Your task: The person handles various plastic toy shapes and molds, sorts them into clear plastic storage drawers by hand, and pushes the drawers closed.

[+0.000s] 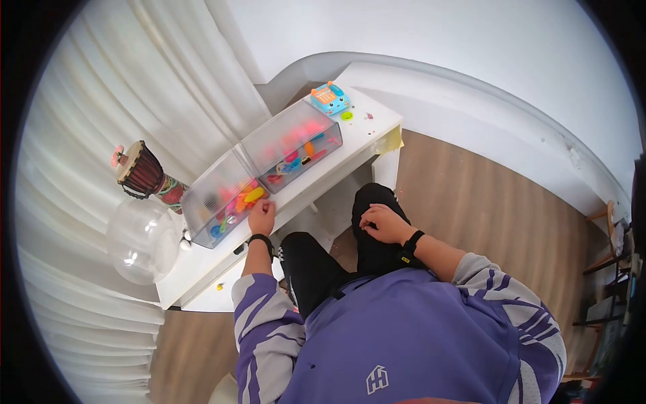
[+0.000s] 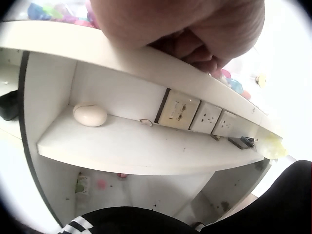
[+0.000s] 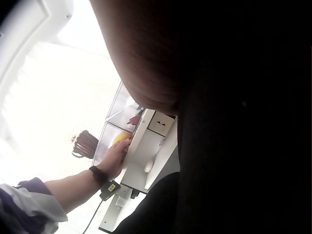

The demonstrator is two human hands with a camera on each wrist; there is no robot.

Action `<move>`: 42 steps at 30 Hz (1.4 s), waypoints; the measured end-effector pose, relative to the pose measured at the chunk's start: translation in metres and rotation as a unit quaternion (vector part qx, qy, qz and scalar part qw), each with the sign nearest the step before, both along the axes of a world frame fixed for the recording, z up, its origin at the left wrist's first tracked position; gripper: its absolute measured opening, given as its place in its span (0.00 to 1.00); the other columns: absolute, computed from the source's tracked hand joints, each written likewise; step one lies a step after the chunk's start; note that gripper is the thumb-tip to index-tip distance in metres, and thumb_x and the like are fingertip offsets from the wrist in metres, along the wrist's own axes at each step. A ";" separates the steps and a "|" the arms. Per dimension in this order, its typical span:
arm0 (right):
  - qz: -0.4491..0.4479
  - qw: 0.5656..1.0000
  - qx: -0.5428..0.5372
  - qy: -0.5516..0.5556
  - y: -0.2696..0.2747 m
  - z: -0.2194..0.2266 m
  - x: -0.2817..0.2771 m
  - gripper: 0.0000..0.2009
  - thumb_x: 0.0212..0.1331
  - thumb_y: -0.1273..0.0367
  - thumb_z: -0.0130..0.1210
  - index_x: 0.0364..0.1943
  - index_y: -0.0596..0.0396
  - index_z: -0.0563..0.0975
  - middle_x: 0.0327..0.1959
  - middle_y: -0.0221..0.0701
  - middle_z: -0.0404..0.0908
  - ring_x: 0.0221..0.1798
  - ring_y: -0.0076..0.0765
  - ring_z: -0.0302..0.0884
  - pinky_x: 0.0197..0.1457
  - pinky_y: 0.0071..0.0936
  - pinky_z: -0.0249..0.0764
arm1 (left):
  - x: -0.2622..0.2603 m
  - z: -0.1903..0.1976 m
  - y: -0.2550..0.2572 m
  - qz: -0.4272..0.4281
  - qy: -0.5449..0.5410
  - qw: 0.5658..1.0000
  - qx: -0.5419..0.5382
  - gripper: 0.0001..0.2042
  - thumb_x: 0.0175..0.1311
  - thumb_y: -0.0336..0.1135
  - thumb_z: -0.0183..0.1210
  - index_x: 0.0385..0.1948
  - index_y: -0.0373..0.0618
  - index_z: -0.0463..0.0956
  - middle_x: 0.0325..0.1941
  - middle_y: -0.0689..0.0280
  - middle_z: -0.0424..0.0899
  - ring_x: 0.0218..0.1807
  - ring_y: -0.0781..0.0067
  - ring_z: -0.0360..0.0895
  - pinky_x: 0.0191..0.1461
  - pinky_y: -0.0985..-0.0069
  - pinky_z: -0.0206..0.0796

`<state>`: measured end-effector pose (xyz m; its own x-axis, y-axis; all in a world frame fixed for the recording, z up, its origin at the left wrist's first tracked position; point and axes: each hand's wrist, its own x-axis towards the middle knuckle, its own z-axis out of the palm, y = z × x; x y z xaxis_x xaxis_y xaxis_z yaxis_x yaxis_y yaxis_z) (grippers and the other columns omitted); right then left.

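My left hand [image 1: 262, 217] rests on the front edge of the white table [image 1: 222, 259], its fingers loosely curled with nothing visible in them. Right beside it stands a clear plastic bin [image 1: 198, 237] of colourful toys, a yellow toy [image 1: 254, 194] uppermost near the hand. A second clear bin [image 1: 272, 176] adjoins it on the right, also filled with toys. My right hand [image 1: 385, 223] lies on my right thigh, fingers relaxed. In the left wrist view, the left palm [image 2: 180, 22] hangs over the table edge and hides part of the fingers.
A blue and orange toy phone [image 1: 331, 98] stands at the table's right end, near a small green ring [image 1: 346, 116]. At the left are a drum [image 1: 142, 172] and a transparent globe [image 1: 138, 246]. Under the tabletop, an egg-shaped object [image 2: 90, 114] sits on a shelf with sockets [image 2: 207, 118].
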<state>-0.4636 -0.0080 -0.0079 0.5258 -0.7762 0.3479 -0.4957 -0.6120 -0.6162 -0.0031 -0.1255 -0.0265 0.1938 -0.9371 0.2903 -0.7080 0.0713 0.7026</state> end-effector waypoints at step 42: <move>-0.203 0.978 -0.016 0.034 0.027 -0.017 -0.083 0.06 0.63 0.67 0.67 0.41 0.46 0.92 0.37 0.30 0.91 0.57 0.40 0.88 0.80 0.45 0.69 | -0.005 -0.003 -0.006 0.022 -0.042 0.998 -0.038 0.12 0.76 0.45 0.70 0.39 0.46 0.88 0.28 0.66 0.89 0.31 0.69 0.86 0.41 0.66 0.77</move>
<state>-0.5464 0.0193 -0.0250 0.1984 -0.9151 0.3510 -0.7413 -0.3744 -0.5570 -0.0082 -0.1311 -0.0293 0.2069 -0.9025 0.3776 -0.7679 0.0893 0.6343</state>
